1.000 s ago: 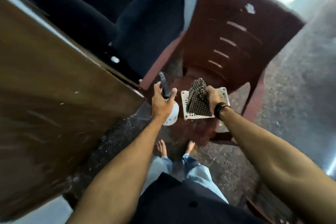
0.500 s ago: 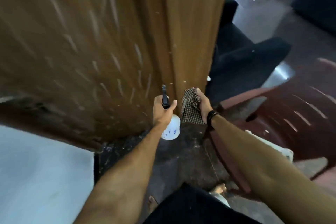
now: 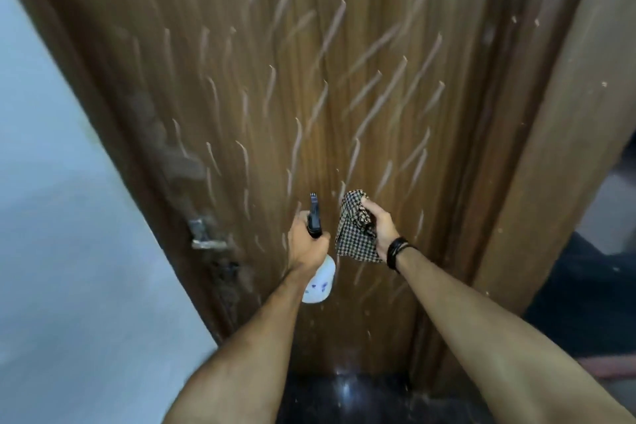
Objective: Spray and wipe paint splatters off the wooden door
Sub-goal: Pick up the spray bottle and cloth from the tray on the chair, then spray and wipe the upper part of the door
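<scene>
A brown wooden door (image 3: 292, 79) fills the view, dotted with pale paint splatters that smear into streaks from motion blur. My left hand (image 3: 304, 246) grips a white spray bottle (image 3: 320, 282) by its black trigger head, the nozzle pointing up at the door. My right hand (image 3: 380, 229) holds a bunched black-and-white checked cloth (image 3: 352, 231) just right of the bottle, close to the door face. A black band sits on my right wrist.
A metal latch (image 3: 206, 236) sits on the door's left edge beside a pale wall (image 3: 69, 217). The door frame (image 3: 550, 148) runs up the right side. Dark glossy floor (image 3: 344, 396) lies below, and dark furniture (image 3: 585, 303) stands at the right.
My view has swung from the red plastic chair to face the door. Both hands lifted the bottle and cloth off the chair and now hold them before the door.
</scene>
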A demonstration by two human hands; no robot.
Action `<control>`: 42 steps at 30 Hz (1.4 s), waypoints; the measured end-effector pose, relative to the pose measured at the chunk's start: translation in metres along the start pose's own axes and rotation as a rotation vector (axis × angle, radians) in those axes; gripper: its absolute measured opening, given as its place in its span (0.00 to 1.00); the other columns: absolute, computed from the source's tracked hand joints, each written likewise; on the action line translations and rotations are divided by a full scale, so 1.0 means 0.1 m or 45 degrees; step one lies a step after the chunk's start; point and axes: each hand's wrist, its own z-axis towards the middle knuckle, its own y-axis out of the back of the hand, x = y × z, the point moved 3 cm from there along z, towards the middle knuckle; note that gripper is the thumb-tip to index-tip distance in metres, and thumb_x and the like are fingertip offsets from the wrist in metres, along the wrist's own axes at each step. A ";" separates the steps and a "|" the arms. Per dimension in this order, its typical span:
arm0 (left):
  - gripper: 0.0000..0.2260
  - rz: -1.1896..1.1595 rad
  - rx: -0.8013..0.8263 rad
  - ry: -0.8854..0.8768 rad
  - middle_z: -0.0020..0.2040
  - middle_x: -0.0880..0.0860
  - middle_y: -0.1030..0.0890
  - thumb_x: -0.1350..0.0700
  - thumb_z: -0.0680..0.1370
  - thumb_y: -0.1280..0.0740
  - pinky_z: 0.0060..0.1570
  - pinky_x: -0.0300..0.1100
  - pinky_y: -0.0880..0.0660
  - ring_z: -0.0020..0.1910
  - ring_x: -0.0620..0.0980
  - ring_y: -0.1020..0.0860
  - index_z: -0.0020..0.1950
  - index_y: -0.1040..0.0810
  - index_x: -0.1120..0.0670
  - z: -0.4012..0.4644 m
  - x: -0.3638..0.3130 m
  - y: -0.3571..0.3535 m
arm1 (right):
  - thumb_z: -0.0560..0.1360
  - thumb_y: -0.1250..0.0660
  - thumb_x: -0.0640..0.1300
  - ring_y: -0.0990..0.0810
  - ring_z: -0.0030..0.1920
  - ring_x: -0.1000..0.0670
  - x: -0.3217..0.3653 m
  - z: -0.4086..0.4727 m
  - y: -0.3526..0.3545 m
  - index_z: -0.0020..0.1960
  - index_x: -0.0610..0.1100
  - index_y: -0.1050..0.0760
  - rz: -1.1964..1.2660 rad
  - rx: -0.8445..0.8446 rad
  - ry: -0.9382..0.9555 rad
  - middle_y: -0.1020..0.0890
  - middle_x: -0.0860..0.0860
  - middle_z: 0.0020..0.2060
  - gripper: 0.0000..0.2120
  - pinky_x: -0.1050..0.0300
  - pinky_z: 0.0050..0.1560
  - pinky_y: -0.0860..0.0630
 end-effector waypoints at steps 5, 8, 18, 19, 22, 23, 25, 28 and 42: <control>0.12 -0.027 -0.098 -0.133 0.39 0.53 0.21 0.65 0.69 0.33 0.43 0.50 0.24 0.39 0.54 0.23 0.48 0.24 0.51 0.66 -0.68 0.74 | 0.76 0.30 0.52 0.17 0.49 0.43 1.09 0.15 -0.98 0.55 0.39 0.22 -0.169 0.111 0.388 0.16 0.42 0.48 0.16 0.47 0.54 0.22; 0.12 -0.052 -0.183 -0.208 0.41 0.53 0.20 0.62 0.71 0.28 0.47 0.55 0.20 0.42 0.60 0.19 0.49 0.24 0.48 1.03 -1.22 1.15 | 0.71 0.29 0.59 0.17 0.45 0.43 1.71 0.18 -1.56 0.43 0.45 0.23 -0.264 0.126 0.654 0.16 0.45 0.41 0.17 0.42 0.52 0.22; 0.08 -0.030 -0.388 -0.385 0.41 0.58 0.17 0.67 0.71 0.32 0.37 0.47 0.20 0.34 0.51 0.19 0.49 0.22 0.59 1.56 -2.76 2.30 | 0.77 0.33 0.58 0.21 0.50 0.47 3.26 0.03 -2.83 0.49 0.46 0.25 -0.316 -0.070 1.234 0.19 0.48 0.48 0.15 0.49 0.52 0.26; 0.08 -0.017 -0.399 -0.403 0.41 0.57 0.17 0.67 0.71 0.32 0.38 0.47 0.19 0.36 0.51 0.19 0.49 0.22 0.58 1.60 -2.86 2.39 | 0.78 0.33 0.57 0.22 0.51 0.46 3.36 0.04 -2.91 0.51 0.45 0.26 -0.317 -0.083 1.250 0.20 0.48 0.50 0.15 0.49 0.53 0.26; 0.08 -0.061 -0.407 -0.444 0.39 0.55 0.17 0.67 0.72 0.32 0.40 0.49 0.17 0.35 0.51 0.19 0.47 0.22 0.56 1.76 -3.11 2.62 | 0.79 0.34 0.55 0.25 0.55 0.44 3.67 0.09 -3.15 0.54 0.43 0.27 -0.321 -0.125 1.313 0.24 0.47 0.52 0.15 0.49 0.57 0.28; 0.07 -0.075 -0.403 -0.454 0.38 0.54 0.17 0.67 0.74 0.31 0.37 0.46 0.18 0.33 0.50 0.19 0.47 0.23 0.57 1.80 -3.18 2.69 | 0.79 0.34 0.55 0.26 0.57 0.44 3.76 0.09 -3.24 0.55 0.42 0.28 -0.326 -0.135 1.335 0.25 0.47 0.53 0.16 0.49 0.58 0.29; 0.05 -0.093 -0.401 -0.481 0.38 0.54 0.18 0.64 0.77 0.29 0.33 0.40 0.22 0.30 0.48 0.20 0.49 0.23 0.58 1.90 -3.31 2.84 | 0.79 0.34 0.54 0.27 0.60 0.43 3.92 0.13 -3.40 0.57 0.40 0.28 -0.344 -0.156 1.382 0.26 0.46 0.55 0.18 0.48 0.62 0.30; 0.07 -0.080 -0.434 -0.557 0.40 0.55 0.18 0.58 0.79 0.29 0.30 0.36 0.23 0.29 0.46 0.20 0.51 0.22 0.61 2.04 -3.49 3.07 | 0.79 0.34 0.54 0.28 0.62 0.42 4.12 0.16 -3.66 0.58 0.39 0.28 -0.358 -0.206 1.463 0.25 0.44 0.57 0.18 0.46 0.64 0.32; 0.06 -0.080 -0.390 -0.638 0.33 0.51 0.18 0.57 0.78 0.29 0.28 0.36 0.23 0.26 0.45 0.20 0.50 0.20 0.58 2.74 -3.98 4.11 | 0.80 0.35 0.52 0.31 0.63 0.43 4.52 0.17 -4.76 0.61 0.39 0.30 -0.467 -0.434 1.754 0.27 0.43 0.60 0.19 0.50 0.64 0.36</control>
